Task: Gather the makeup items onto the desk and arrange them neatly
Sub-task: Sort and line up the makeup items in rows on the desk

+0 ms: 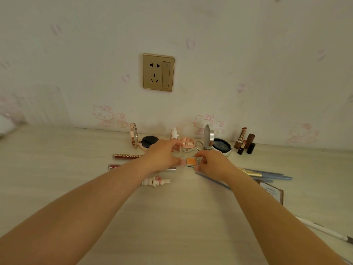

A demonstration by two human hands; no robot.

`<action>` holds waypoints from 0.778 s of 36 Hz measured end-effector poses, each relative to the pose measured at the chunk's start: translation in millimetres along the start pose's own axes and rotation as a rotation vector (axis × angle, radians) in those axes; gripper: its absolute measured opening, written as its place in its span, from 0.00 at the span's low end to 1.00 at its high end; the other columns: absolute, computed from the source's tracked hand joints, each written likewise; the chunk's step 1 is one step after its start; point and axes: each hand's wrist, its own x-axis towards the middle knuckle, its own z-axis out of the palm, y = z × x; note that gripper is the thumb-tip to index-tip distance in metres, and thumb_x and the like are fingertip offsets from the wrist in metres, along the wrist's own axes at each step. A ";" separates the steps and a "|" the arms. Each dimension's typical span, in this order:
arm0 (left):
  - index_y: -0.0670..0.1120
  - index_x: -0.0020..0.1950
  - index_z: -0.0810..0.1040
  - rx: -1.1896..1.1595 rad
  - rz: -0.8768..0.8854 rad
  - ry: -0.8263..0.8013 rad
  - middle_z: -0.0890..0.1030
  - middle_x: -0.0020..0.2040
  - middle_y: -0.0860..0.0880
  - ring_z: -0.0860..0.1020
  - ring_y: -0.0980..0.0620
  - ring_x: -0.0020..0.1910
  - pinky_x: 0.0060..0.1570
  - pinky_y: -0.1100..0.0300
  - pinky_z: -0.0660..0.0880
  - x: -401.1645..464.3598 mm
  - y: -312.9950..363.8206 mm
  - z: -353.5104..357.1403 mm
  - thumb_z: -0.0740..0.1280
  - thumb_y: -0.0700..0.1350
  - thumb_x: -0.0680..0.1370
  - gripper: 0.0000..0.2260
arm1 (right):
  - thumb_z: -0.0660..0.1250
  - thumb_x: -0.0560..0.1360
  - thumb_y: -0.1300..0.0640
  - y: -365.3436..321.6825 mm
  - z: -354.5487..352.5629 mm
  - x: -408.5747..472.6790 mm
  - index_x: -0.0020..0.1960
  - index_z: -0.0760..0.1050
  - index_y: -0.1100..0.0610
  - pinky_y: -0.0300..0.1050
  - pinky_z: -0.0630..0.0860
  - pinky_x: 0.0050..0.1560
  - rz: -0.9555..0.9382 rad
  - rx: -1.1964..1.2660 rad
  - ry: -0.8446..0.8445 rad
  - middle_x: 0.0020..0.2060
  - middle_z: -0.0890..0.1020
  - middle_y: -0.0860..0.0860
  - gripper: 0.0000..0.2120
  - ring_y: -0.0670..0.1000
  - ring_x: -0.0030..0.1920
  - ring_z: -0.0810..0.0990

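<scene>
Holding a small clear case with an orange pan (191, 161) between both hands, the person seems to be opening it or squaring it into the middle of the layout, just in front of the row at the wall. Seen from the head camera, the left hand (164, 156) is curled, thumb and fingers pinching the raised clear lid, while the right hand (211, 162) pinches the case's right edge with bent fingers; both forearms reach straight forward over the pale desk (57, 159). Three open compacts stand along the wall, probably set there to display them in a line: a rose-gold one (145, 141), a pink one (188, 145) and a silver one (219, 145). Lipsticks (245, 143) stand grouped at the right. Two red tubes (126, 156) lie parallel at the left, partly hidden by the left arm, a bunny-shaped item (156, 181) nearer, and blue-handled brushes (267, 174) lie loosely fanned at the right, likely awaiting straightening
</scene>
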 end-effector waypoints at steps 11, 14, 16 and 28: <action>0.51 0.63 0.72 0.007 0.191 0.414 0.71 0.58 0.52 0.71 0.54 0.55 0.53 0.63 0.66 -30.4 20.0 5.0 0.72 0.49 0.72 0.21 | 0.62 0.78 0.54 -1.4 -3.8 -38.9 0.65 0.72 0.53 0.43 0.70 0.53 -0.039 -0.032 0.472 0.51 0.79 0.52 0.16 0.52 0.58 0.71; 0.50 0.59 0.75 -0.037 0.272 0.442 0.75 0.52 0.54 0.71 0.58 0.47 0.47 0.68 0.64 -43.2 40.6 14.5 0.71 0.46 0.73 0.15 | 0.62 0.78 0.55 4.4 -6.9 -61.6 0.61 0.74 0.54 0.42 0.68 0.51 -0.019 0.026 0.578 0.46 0.78 0.51 0.13 0.52 0.54 0.72; 0.49 0.57 0.77 -0.031 0.337 0.411 0.77 0.49 0.54 0.72 0.58 0.45 0.47 0.67 0.66 -52.3 53.7 26.1 0.70 0.45 0.73 0.13 | 0.63 0.78 0.56 11.2 -7.3 -78.0 0.59 0.76 0.55 0.40 0.67 0.48 -0.004 0.068 0.595 0.42 0.75 0.49 0.11 0.52 0.51 0.73; 0.54 0.58 0.76 -0.005 0.362 0.068 0.78 0.51 0.58 0.70 0.59 0.50 0.49 0.62 0.69 -85.3 112.9 94.9 0.69 0.51 0.74 0.13 | 0.61 0.78 0.57 71.9 -17.4 -165.5 0.54 0.79 0.54 0.43 0.69 0.50 0.261 0.120 0.603 0.49 0.79 0.51 0.09 0.52 0.53 0.73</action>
